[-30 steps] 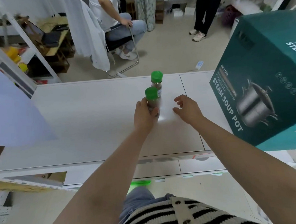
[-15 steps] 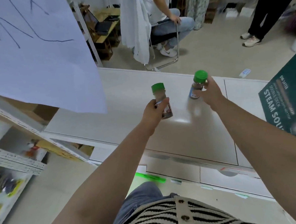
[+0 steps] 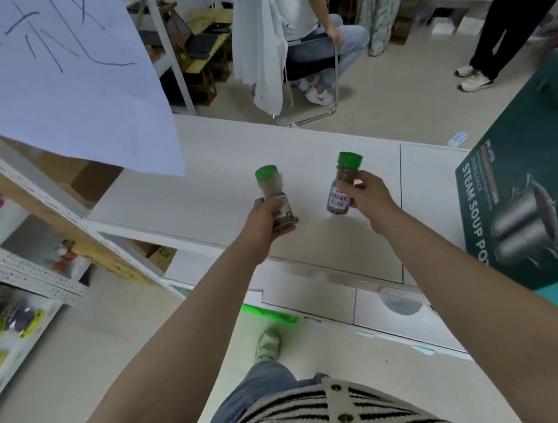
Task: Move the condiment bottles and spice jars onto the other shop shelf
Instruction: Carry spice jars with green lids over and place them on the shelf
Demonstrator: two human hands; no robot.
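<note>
We now hold a green-capped spice jar in each grip. The left hand (image 3: 261,224) grasps the left spice jar (image 3: 275,200), motion-blurred; the right hand (image 3: 370,196) grasps the right spice jar (image 3: 343,184). A second ago both jars stood on the white surface (image 3: 204,189); both are lifted above it now, and the view has swung toward the shelf rack (image 3: 30,275) on our left, probably their destination.

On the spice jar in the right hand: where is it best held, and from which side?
Round the labelled body below the green cap, from the side, as the right hand grips the spice jar now. The body is a narrow cylinder, so fingers wrap it; the cap might turn.
</note>
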